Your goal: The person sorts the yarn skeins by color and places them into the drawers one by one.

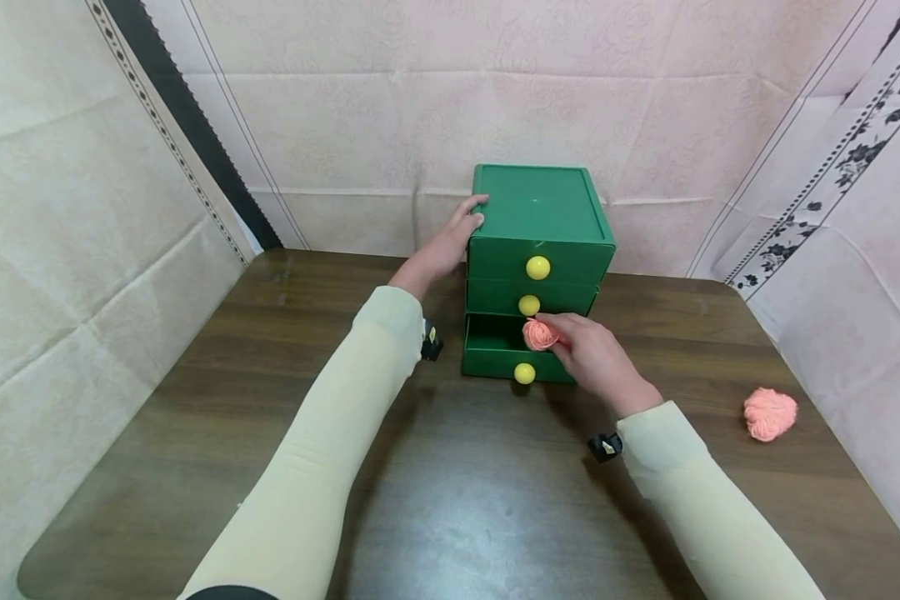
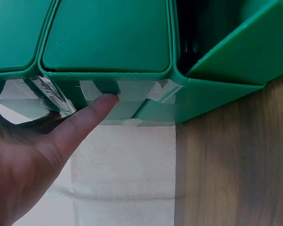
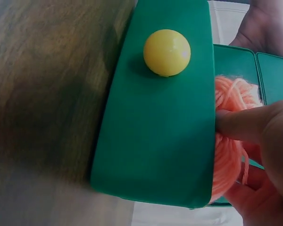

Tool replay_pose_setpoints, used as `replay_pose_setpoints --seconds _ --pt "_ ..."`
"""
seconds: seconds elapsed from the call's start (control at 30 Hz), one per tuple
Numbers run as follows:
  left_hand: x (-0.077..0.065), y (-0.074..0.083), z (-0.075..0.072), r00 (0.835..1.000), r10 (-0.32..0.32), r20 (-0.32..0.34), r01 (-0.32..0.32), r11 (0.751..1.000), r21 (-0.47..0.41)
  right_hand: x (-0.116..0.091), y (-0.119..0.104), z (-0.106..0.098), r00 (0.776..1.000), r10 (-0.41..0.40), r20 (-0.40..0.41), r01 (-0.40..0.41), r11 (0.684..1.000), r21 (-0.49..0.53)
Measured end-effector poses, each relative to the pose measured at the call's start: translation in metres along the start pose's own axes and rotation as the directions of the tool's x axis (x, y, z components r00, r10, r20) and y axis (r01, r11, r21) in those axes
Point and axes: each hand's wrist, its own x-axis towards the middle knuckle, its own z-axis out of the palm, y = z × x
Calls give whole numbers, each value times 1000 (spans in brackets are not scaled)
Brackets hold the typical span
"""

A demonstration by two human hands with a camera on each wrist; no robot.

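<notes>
A green three-drawer box with yellow round knobs stands at the back of the table. Its bottom drawer is pulled out. My right hand pinches a coral ball of yarn at the opening of that drawer; in the right wrist view the yarn is partly hidden behind the drawer front. My left hand rests against the box's left side near the top, thumb extended along the taped side in the left wrist view, and holds no loose object.
A second coral ball of yarn lies on the right part of the brown wooden table. Light patterned cloth hangs behind the table and at both sides. Clear tape runs along the box's side.
</notes>
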Motion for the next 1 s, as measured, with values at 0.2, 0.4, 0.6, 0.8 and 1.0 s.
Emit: replay_pose_setpoints --seconds 0.2,0.4,0.6,0.8,1.0 --pt "14 -15 -1 999 24 -24 -24 999 -22 0 -1 0 999 22 33 -22 999 -25" --pt "15 -17 0 999 38 -27 -38 999 -11 0 -1 0 996 53 75 -49 997 -53" --pt "3 -4 0 1000 13 3 -13 1000 -10 -2 1 0 997 45 66 -42 998 -53" --pt "-5 5 1 1000 6 17 -6 1000 -4 -7 3 -4 998 57 39 -55 997 -55" --pt "9 -10 0 1000 20 -14 -21 1000 -22 -12 6 -8 995 89 33 -87 995 -56"
